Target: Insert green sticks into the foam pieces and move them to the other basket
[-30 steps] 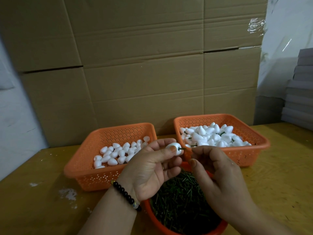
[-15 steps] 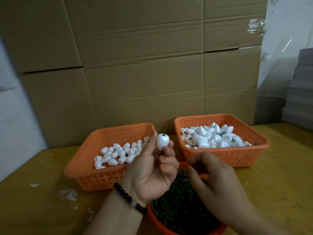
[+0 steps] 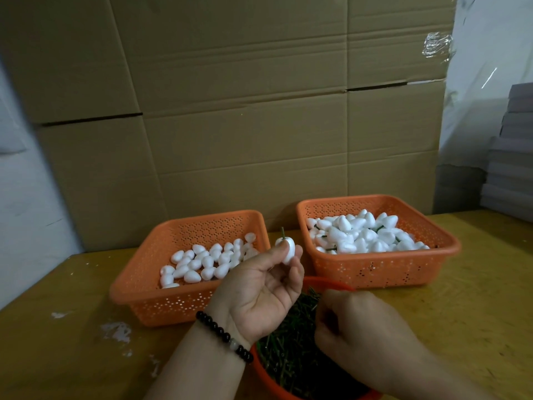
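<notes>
Foam piece (image 3: 287, 249) w/ green stick (image 3: 283, 231) already pushed in, pinched at the tips of the left hand (image 3: 259, 293), thumb on one side, fingers (image 3: 297, 262) on the other, stick pointing up. It's held in the air between the two baskets, a bit nearer the left basket (image 3: 138, 295) rim than the right basket (image 3: 375, 272).

Right hand (image 3: 357, 327) is down over the round tub (image 3: 331, 282) of loose green sticks, fingers curled in; can't tell if it has a stick pinched yet, palm side hidden.

Left basket: plain foam pieces, no sticks. Right basket: fuller pile, several w/ green sticks poking out, so prob the destination. Both sit on the counter (image 3: 57, 356) in front of cardboard boxes (image 3: 230, 111).

Handling, my read:
- foam looks v. light, almost no wt, a light pinch is enough
- soft + dentable, hard squeeze would likely mark or crush it; surface looks smooth, egg shape could squirt out if pinched off-centre
- best hold = around the widest part of the body, as now, not by the stick
- stick thin, looks stiff-ish but could bend or pull out if used as a handle
- drop into right basket should be OK, low and gentle so it doesn't bounce out
</notes>
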The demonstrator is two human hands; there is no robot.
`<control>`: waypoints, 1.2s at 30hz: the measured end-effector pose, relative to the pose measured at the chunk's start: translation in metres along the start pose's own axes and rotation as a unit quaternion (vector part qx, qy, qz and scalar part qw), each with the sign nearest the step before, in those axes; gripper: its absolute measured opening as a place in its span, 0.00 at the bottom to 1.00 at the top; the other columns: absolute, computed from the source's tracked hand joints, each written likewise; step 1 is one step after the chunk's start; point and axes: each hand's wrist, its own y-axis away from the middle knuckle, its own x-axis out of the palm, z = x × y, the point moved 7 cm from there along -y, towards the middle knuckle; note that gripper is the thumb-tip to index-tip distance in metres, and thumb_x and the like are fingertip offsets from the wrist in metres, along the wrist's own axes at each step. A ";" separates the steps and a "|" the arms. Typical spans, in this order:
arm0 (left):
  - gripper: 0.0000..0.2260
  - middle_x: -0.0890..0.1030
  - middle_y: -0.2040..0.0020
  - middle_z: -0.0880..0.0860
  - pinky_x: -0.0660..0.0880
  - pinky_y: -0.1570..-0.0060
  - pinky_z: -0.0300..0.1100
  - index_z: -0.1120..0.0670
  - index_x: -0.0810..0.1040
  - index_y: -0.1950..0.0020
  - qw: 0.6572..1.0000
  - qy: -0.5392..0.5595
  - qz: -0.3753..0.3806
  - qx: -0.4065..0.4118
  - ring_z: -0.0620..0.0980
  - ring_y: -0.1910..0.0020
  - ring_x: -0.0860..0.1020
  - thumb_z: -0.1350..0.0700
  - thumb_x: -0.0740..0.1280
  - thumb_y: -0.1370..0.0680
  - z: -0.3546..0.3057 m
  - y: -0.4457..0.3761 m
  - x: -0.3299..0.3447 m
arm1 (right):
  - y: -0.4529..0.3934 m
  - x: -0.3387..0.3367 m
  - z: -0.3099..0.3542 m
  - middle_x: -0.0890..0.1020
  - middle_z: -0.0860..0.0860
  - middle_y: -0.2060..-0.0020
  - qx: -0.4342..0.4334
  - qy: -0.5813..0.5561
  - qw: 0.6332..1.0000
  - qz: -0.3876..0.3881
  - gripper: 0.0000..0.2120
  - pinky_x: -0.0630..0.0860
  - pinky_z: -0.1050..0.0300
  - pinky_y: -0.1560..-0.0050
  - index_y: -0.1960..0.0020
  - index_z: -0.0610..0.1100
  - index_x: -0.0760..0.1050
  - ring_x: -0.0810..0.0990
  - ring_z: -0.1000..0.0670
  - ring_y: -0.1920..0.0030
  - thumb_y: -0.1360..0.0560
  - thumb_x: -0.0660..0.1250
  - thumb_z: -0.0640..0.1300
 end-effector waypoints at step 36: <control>0.10 0.80 0.55 0.48 0.70 0.57 0.39 0.48 0.71 0.63 0.548 -0.779 -0.059 0.298 0.50 0.52 0.77 0.53 0.73 0.30 0.007 -0.101 0.082 | -0.002 0.024 0.020 0.79 0.55 0.45 -0.120 0.019 0.980 0.156 0.13 0.66 0.63 0.46 0.44 0.53 0.76 0.76 0.53 0.44 0.26 0.64 0.55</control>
